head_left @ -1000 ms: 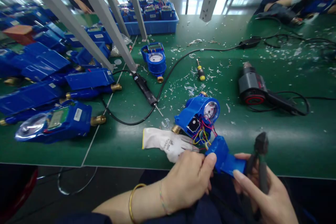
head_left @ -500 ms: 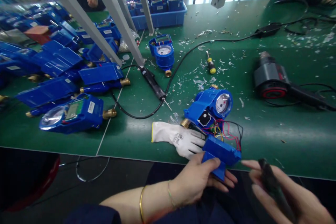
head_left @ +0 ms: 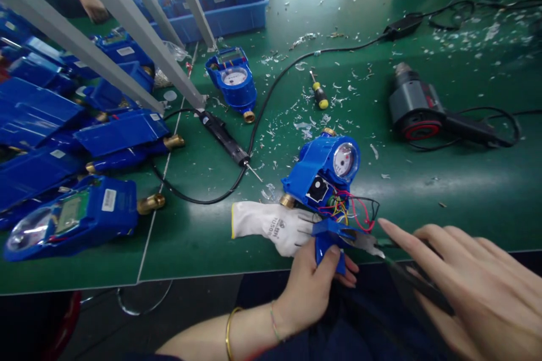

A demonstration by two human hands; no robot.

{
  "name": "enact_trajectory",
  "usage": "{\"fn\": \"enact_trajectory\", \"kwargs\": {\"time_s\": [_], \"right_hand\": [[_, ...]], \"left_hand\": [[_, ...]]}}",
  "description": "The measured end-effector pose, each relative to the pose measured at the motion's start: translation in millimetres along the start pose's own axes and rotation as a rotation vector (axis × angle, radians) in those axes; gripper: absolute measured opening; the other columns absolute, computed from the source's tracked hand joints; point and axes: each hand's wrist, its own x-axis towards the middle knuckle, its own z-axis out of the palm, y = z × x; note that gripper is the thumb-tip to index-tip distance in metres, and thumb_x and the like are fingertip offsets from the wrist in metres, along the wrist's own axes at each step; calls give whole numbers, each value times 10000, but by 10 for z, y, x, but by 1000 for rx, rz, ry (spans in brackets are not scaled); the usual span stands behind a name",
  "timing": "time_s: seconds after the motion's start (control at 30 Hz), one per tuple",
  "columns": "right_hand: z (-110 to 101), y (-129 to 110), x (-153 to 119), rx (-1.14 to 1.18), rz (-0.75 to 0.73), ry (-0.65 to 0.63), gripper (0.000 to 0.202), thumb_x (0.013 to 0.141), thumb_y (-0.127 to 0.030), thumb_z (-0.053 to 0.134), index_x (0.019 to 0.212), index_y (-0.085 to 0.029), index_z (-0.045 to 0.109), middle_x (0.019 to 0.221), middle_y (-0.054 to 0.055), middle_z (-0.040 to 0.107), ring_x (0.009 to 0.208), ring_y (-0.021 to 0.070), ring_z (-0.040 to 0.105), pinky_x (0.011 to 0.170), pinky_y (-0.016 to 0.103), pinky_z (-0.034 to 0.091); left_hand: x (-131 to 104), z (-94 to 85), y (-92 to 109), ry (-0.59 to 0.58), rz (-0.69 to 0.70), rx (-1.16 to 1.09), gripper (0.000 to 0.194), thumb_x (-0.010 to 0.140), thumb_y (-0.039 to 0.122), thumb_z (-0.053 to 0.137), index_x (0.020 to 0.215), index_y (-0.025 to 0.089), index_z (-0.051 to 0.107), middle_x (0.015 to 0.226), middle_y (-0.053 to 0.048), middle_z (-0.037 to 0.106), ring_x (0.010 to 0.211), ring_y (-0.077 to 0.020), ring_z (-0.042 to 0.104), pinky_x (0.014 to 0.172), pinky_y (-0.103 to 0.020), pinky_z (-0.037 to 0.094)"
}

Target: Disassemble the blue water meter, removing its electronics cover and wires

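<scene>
My left hand (head_left: 311, 285) grips a small blue plastic housing part (head_left: 327, 234) at the table's front edge, thumb on top. My right hand (head_left: 470, 273), partly blurred, holds pliers (head_left: 367, 241) with dark handles; their metal jaws are at the right end of the housing part. Whether they bite on it I cannot tell. Just beyond lies a blue water meter (head_left: 307, 166) with a round dial and an open compartment, from which red, black and yellow wires (head_left: 358, 206) run toward the housing part. A white work glove (head_left: 266, 227) lies beside the left hand.
A corded electric screwdriver (head_left: 224, 138), a yellow-black screwdriver (head_left: 319, 96) and a heat gun (head_left: 417, 104) lie on the green table. Another meter (head_left: 235, 82) stands behind. Several meters crowd the left, near grey posts (head_left: 139, 28) and a blue bin (head_left: 224, 20). Plastic scraps are scattered about.
My right hand has moved up and left, bringing the pliers' jaws to the housing part. The left hand has tilted that part. The whole view has also shifted.
</scene>
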Motion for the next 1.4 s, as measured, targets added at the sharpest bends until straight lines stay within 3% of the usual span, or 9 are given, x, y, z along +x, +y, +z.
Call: {"fn": "enact_trajectory", "kwargs": {"time_s": [0.13,0.5,0.87,1.03,1.2,1.4], "right_hand": [[1,-50,-36,-231,-72,-83,723,847,-207,472,1553,-240,317,1006,63,581,830,206,539,772,390,414],[113,-328,-72,-220,-93,-39,668,809,-163,411,1465,-47,364,905,113,564,726,184,602,593,301,555],[153,-348,-71,-79,-88,-5,531,880,-160,373,1404,-86,424,957,132,695,821,207,722,593,251,601],[188,-348,-80,34,-26,-42,531,930,-198,345,1458,-151,379,1013,93,718,913,192,723,729,276,619],[145,-356,-52,246,74,-57,467,970,-229,392,1434,-182,382,1164,61,697,1065,114,677,918,189,546],[159,-330,-231,-55,32,-20,505,886,-278,396,1365,-147,487,1138,121,692,1008,250,701,790,384,628]], "left_hand": [[9,-19,-27,55,57,88,491,907,596,534,860,115,619,764,-86,702,625,-139,655,624,-245,549],[44,-68,-38,159,207,414,349,988,376,424,828,155,641,709,-77,731,673,-173,706,686,-262,530],[38,-96,-76,167,218,436,338,986,374,418,832,155,625,707,-78,728,662,-177,708,670,-266,534],[45,-87,-88,175,203,381,328,984,413,448,877,152,615,756,-79,735,669,-175,714,664,-267,544],[48,-87,-91,151,172,320,359,985,422,453,881,135,640,789,-88,733,697,-172,713,675,-269,553],[63,-107,-96,151,176,355,363,980,443,471,874,143,646,754,-70,731,675,-167,700,679,-269,533]]}}
